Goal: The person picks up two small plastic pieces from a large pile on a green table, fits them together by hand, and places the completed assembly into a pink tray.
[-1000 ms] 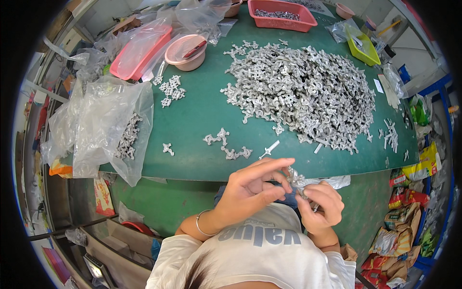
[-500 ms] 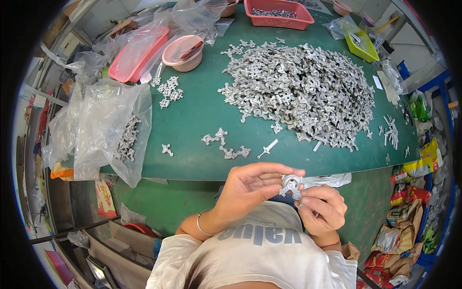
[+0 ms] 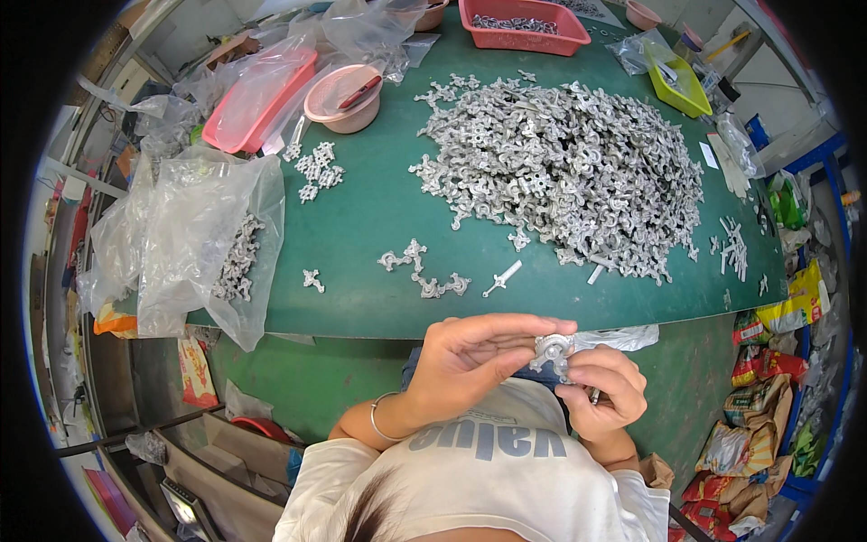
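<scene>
My left hand (image 3: pixel 474 361) and my right hand (image 3: pixel 607 390) meet just below the near edge of the green table (image 3: pixel 361 235). Between their fingertips they hold one small silver cast metal piece (image 3: pixel 552 350). A big heap of the same silver pieces (image 3: pixel 560 163) covers the middle right of the table. A few loose pieces (image 3: pixel 423 268) lie near the table's front edge, above my hands.
A clear plastic bag (image 3: pixel 194 244) with some pieces hangs over the table's left edge. At the back stand a pink bowl (image 3: pixel 342 98), a red tray (image 3: pixel 528 16), a pink tray (image 3: pixel 256 98) and a yellow-green tray (image 3: pixel 675 79). Snack-like bags (image 3: pixel 768 397) lie on the floor at right.
My hands have shifted slightly while turning the metal piece between the fingers; the left fingers now stretch flatter over it. Nothing on the table has moved.
</scene>
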Available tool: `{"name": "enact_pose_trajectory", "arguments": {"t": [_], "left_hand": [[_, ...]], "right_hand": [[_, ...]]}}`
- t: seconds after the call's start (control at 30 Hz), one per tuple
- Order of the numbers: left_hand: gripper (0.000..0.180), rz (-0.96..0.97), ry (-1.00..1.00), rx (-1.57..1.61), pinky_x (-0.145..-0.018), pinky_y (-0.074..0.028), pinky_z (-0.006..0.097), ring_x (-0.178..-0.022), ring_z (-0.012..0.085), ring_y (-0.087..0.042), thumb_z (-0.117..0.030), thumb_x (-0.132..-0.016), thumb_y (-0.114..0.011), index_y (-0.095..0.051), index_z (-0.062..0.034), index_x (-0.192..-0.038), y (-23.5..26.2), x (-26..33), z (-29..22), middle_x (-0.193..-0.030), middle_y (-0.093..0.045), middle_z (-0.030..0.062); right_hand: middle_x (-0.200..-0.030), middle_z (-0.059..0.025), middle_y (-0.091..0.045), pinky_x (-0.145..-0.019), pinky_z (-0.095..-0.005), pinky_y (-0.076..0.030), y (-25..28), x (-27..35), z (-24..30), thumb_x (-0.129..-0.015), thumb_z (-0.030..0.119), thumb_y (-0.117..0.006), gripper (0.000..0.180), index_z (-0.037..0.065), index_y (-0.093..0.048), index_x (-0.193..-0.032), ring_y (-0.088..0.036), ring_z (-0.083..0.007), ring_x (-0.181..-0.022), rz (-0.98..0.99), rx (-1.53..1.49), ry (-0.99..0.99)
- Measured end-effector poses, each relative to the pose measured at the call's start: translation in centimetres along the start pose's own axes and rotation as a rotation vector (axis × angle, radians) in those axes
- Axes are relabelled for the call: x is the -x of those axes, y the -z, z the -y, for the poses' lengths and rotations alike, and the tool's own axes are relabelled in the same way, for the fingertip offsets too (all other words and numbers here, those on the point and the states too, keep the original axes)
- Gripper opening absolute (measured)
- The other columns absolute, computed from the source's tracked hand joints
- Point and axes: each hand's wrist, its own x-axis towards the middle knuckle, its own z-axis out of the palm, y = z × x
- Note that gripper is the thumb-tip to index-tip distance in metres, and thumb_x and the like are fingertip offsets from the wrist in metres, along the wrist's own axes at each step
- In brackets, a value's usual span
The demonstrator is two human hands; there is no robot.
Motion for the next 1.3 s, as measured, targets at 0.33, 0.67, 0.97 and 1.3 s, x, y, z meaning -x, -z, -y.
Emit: {"name": "enact_pose_trajectory", "arguments": {"t": [0.33,0.67,0.97,1.3], "left_hand": [[0.027,0.014,-0.015,-0.022,-0.086,-0.044,0.038,-0.097,0.0295,-0.055,0.006,-0.08,-0.049,-0.05,0.007,-0.106,0.14,-0.11,0.12,-0.107,-0.053,0.0251],[0.027,-0.018,0.065,0.076,-0.087,-0.044,0.037,-0.097,0.0286,-0.055,0.006,-0.08,-0.048,-0.049,0.0087,-0.107,-0.02,-0.11,0.1,-0.107,-0.053,0.025],[0.024,-0.052,0.086,0.107,-0.085,-0.045,0.036,-0.095,0.0273,-0.057,0.006,-0.08,-0.047,-0.052,0.0089,-0.104,-0.07,-0.14,-0.04,-0.104,-0.055,0.0236],[0.021,-0.057,0.052,0.033,-0.083,-0.045,0.034,-0.093,0.0245,-0.058,0.003,-0.08,-0.05,-0.055,0.0075,-0.1,-0.04,-0.26,-0.14,-0.101,-0.057,0.0234]], "right_hand": [[-0.071,-0.0124,-0.06,-0.046,-0.0256,-0.044,-0.14,0.19,-0.06,-0.055,0.0,-0.074,0.026,-0.001,-0.06,-0.076,-0.058,-0.0192,-0.056,-0.027,0.007,-0.017],[-0.07,-0.0101,-0.06,-0.046,-0.0249,-0.042,-0.12,0.3,0.18,-0.054,0.001,-0.075,0.027,0.001,-0.06,-0.076,-0.058,-0.0177,-0.056,-0.036,0.033,-0.035],[-0.071,-0.0127,-0.06,-0.046,-0.0254,-0.043,-0.24,0.25,0.22,-0.055,-0.002,-0.074,0.026,-0.001,-0.06,-0.076,-0.058,-0.0189,-0.056,-0.043,-0.037,-0.071],[-0.072,-0.0125,-0.06,-0.045,-0.0215,-0.041,-0.27,0.71,-0.08,-0.056,-0.006,-0.071,0.022,-0.002,-0.06,-0.075,-0.054,-0.0136,-0.055,-0.04,-0.17,-0.182]]}}
